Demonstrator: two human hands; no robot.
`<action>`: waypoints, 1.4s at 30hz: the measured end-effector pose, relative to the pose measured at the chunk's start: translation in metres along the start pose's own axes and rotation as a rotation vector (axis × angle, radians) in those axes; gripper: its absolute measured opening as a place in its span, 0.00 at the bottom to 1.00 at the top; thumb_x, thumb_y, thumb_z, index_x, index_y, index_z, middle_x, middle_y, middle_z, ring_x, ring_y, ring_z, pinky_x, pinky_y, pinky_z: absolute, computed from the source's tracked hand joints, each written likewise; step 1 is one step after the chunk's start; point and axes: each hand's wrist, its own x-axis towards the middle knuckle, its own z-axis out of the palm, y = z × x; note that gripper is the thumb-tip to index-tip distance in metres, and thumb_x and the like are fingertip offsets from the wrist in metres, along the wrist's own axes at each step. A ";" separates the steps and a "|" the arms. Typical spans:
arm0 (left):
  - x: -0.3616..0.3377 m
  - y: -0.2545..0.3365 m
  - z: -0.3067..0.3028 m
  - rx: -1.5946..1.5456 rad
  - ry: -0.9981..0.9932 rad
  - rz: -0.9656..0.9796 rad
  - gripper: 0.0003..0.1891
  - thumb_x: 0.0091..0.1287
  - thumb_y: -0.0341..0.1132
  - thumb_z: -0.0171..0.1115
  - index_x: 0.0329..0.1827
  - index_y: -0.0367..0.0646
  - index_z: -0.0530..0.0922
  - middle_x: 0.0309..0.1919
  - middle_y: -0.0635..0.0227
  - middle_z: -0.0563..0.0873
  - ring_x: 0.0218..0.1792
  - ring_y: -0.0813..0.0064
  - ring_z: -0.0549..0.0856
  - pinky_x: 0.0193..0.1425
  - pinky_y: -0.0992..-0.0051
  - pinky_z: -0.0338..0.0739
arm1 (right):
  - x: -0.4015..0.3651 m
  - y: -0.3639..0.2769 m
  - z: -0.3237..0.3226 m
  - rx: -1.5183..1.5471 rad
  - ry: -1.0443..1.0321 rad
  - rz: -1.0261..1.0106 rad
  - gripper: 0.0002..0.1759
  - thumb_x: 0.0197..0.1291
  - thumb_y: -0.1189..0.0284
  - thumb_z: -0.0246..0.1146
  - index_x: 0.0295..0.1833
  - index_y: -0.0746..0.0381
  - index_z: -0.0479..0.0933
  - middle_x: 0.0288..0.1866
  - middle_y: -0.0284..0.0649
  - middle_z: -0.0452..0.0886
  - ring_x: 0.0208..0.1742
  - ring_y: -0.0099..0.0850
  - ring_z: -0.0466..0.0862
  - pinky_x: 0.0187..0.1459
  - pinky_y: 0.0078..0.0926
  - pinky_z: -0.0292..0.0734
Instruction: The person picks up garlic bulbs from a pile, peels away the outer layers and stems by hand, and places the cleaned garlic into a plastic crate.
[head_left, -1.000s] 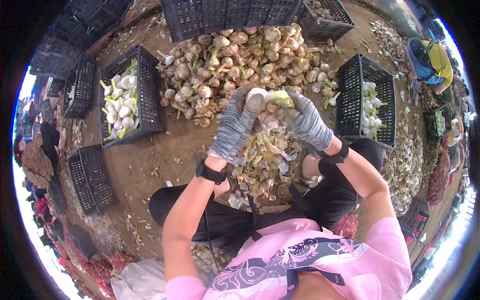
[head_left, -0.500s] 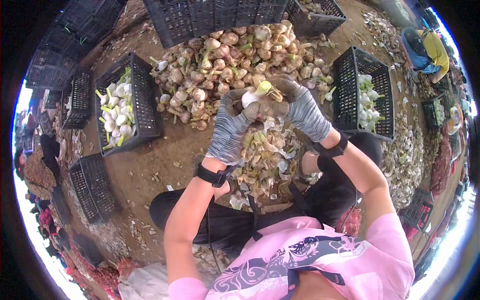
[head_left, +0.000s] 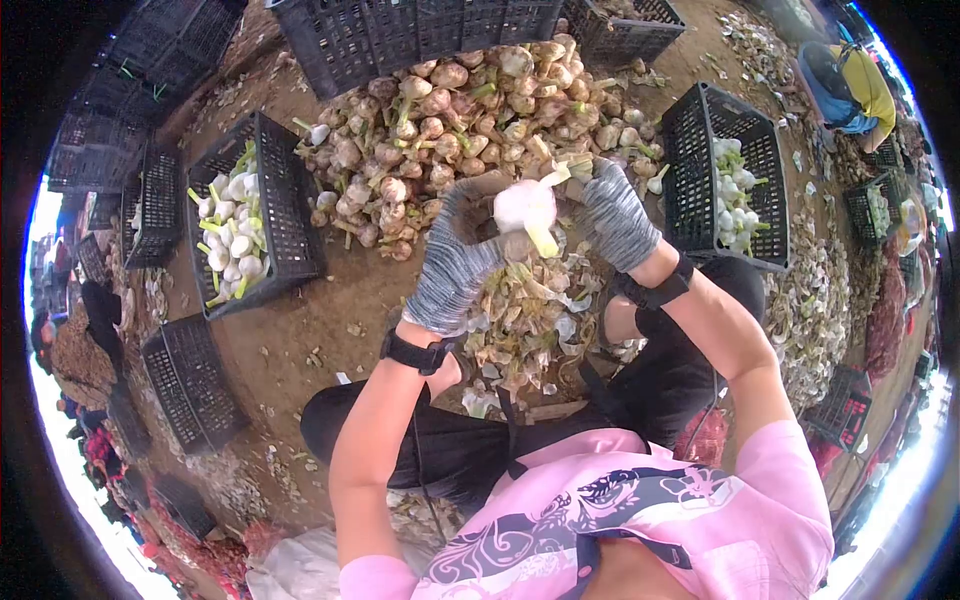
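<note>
My left hand [head_left: 455, 250], in a grey knit glove with soiled fingers, is closed around a white garlic bulb [head_left: 524, 205]. A short pale-green stem points down from the bulb toward me. My right hand [head_left: 615, 215], gloved the same way, pinches a yellowish strip of garlic skin [head_left: 572, 170] at the bulb's upper right. Its fingertips are partly hidden. Below both hands lies a heap of loose garlic peel [head_left: 530, 325], between my crossed legs. Beyond them spreads a pile of unpeeled garlic [head_left: 440, 130] with brownish skins.
A black crate [head_left: 262, 210] of cleaned white garlic stands left, another crate [head_left: 725, 180] right. A large black crate [head_left: 415, 40] sits behind the pile. An empty crate [head_left: 195, 385] is at lower left. Another person [head_left: 850, 90] is at upper right. Peel litters the floor.
The bulb has turned in my hands, and more of its white surface now shows. My right hand has moved away to the right, drawing the skin strip from the bulb.
</note>
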 end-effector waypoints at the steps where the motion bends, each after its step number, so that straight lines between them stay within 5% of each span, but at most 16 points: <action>1: -0.001 -0.001 0.000 0.001 -0.002 0.000 0.27 0.52 0.33 0.71 0.54 0.43 0.68 0.44 0.67 0.79 0.41 0.78 0.80 0.37 0.79 0.79 | 0.002 0.008 0.004 0.283 0.049 0.075 0.08 0.57 0.72 0.61 0.41 0.63 0.75 0.34 0.32 0.79 0.35 0.21 0.79 0.39 0.23 0.78; 2: -0.002 0.006 0.007 0.003 0.091 -0.064 0.26 0.53 0.33 0.70 0.54 0.44 0.69 0.45 0.68 0.79 0.41 0.79 0.80 0.39 0.80 0.79 | 0.004 0.013 0.007 0.566 0.096 0.149 0.09 0.58 0.71 0.61 0.42 0.62 0.75 0.34 0.31 0.79 0.35 0.21 0.78 0.38 0.23 0.78; 3: -0.002 0.011 0.010 0.005 0.185 -0.126 0.25 0.55 0.33 0.69 0.55 0.44 0.69 0.46 0.68 0.79 0.41 0.80 0.80 0.40 0.80 0.78 | 0.005 0.016 0.007 0.461 0.040 -0.019 0.10 0.58 0.70 0.61 0.43 0.62 0.74 0.36 0.32 0.78 0.36 0.22 0.78 0.38 0.24 0.79; 6: -0.002 0.008 -0.001 -0.055 0.305 -0.223 0.23 0.57 0.34 0.67 0.55 0.42 0.70 0.44 0.69 0.79 0.40 0.80 0.79 0.41 0.81 0.77 | 0.000 0.009 0.014 0.374 0.120 -0.064 0.09 0.59 0.71 0.60 0.44 0.63 0.74 0.36 0.33 0.78 0.37 0.23 0.78 0.39 0.24 0.80; 7: -0.003 0.006 0.000 -0.037 0.321 -0.184 0.20 0.58 0.35 0.66 0.53 0.40 0.73 0.41 0.70 0.80 0.38 0.82 0.79 0.41 0.82 0.76 | -0.004 0.001 0.010 0.528 0.088 0.187 0.09 0.59 0.73 0.59 0.45 0.64 0.73 0.37 0.34 0.77 0.38 0.23 0.79 0.41 0.25 0.81; 12: -0.004 0.007 -0.007 -0.231 0.359 -0.193 0.15 0.60 0.36 0.64 0.46 0.39 0.77 0.38 0.71 0.82 0.36 0.83 0.79 0.39 0.81 0.74 | 0.003 0.012 0.002 0.497 0.067 0.075 0.09 0.58 0.75 0.57 0.45 0.66 0.71 0.36 0.35 0.77 0.34 0.23 0.79 0.38 0.22 0.81; 14: -0.004 0.009 -0.019 0.029 0.301 -0.218 0.15 0.60 0.36 0.64 0.47 0.39 0.77 0.40 0.70 0.82 0.37 0.82 0.79 0.41 0.79 0.74 | 0.011 0.012 -0.019 1.249 0.034 0.423 0.11 0.57 0.77 0.56 0.46 0.66 0.70 0.37 0.37 0.77 0.37 0.24 0.78 0.37 0.21 0.80; 16: -0.004 0.012 -0.016 0.022 0.303 -0.201 0.15 0.60 0.34 0.64 0.48 0.38 0.76 0.40 0.70 0.82 0.38 0.82 0.79 0.44 0.79 0.74 | 0.016 0.007 -0.025 1.393 0.091 0.533 0.14 0.56 0.79 0.56 0.49 0.65 0.70 0.41 0.40 0.77 0.41 0.25 0.78 0.37 0.20 0.79; 19: -0.001 0.025 -0.003 0.152 0.308 -0.094 0.15 0.57 0.28 0.65 0.47 0.37 0.76 0.38 0.69 0.82 0.39 0.80 0.80 0.47 0.78 0.75 | 0.010 -0.024 -0.013 0.068 -0.041 -0.157 0.23 0.53 0.77 0.62 0.56 0.63 0.69 0.50 0.40 0.74 0.49 0.30 0.74 0.53 0.24 0.70; 23: -0.003 0.023 -0.001 0.241 0.276 -0.132 0.15 0.57 0.28 0.65 0.47 0.37 0.76 0.38 0.67 0.82 0.39 0.79 0.80 0.46 0.78 0.75 | 0.003 -0.034 0.010 -0.427 -0.082 -0.383 0.28 0.45 0.69 0.69 0.54 0.61 0.72 0.52 0.44 0.73 0.52 0.34 0.74 0.54 0.30 0.68; 27: -0.004 0.023 0.001 0.567 0.134 0.046 0.12 0.54 0.25 0.64 0.42 0.39 0.79 0.37 0.65 0.83 0.37 0.75 0.81 0.44 0.76 0.75 | -0.001 -0.029 0.009 -0.520 -0.118 -0.369 0.25 0.42 0.67 0.70 0.49 0.63 0.75 0.52 0.47 0.72 0.51 0.37 0.74 0.51 0.32 0.70; 31: -0.004 0.029 -0.007 0.832 -0.022 0.122 0.10 0.54 0.24 0.66 0.40 0.41 0.80 0.37 0.69 0.84 0.39 0.80 0.80 0.46 0.78 0.74 | 0.003 -0.024 0.001 -0.128 -0.183 0.018 0.17 0.46 0.72 0.68 0.43 0.65 0.75 0.30 0.37 0.80 0.36 0.28 0.79 0.41 0.24 0.75; 34: -0.006 0.032 -0.005 0.746 -0.092 0.111 0.10 0.53 0.25 0.66 0.40 0.41 0.80 0.37 0.69 0.84 0.40 0.80 0.80 0.46 0.77 0.74 | 0.010 -0.008 -0.009 0.094 -0.032 0.295 0.15 0.50 0.71 0.66 0.43 0.65 0.75 0.34 0.34 0.81 0.38 0.23 0.78 0.43 0.24 0.75; 36: -0.006 0.031 -0.003 0.652 -0.098 0.059 0.11 0.53 0.25 0.66 0.40 0.41 0.80 0.38 0.69 0.84 0.40 0.80 0.80 0.46 0.77 0.74 | 0.013 -0.006 -0.013 0.146 -0.057 0.287 0.16 0.52 0.71 0.64 0.46 0.64 0.75 0.38 0.34 0.81 0.40 0.23 0.78 0.45 0.24 0.75; 38: -0.005 0.028 -0.004 0.583 0.041 -0.044 0.11 0.52 0.22 0.62 0.39 0.41 0.81 0.36 0.65 0.84 0.38 0.73 0.82 0.45 0.75 0.75 | 0.008 -0.012 -0.010 0.055 -0.033 -0.031 0.19 0.51 0.70 0.65 0.49 0.63 0.75 0.43 0.36 0.80 0.44 0.23 0.77 0.47 0.25 0.74; 42: -0.004 0.025 -0.004 0.699 0.010 0.054 0.11 0.52 0.25 0.64 0.40 0.41 0.80 0.36 0.65 0.84 0.38 0.72 0.82 0.45 0.75 0.75 | 0.001 -0.014 -0.002 -0.225 -0.242 -0.177 0.22 0.49 0.67 0.67 0.51 0.61 0.75 0.42 0.44 0.79 0.45 0.34 0.79 0.47 0.29 0.74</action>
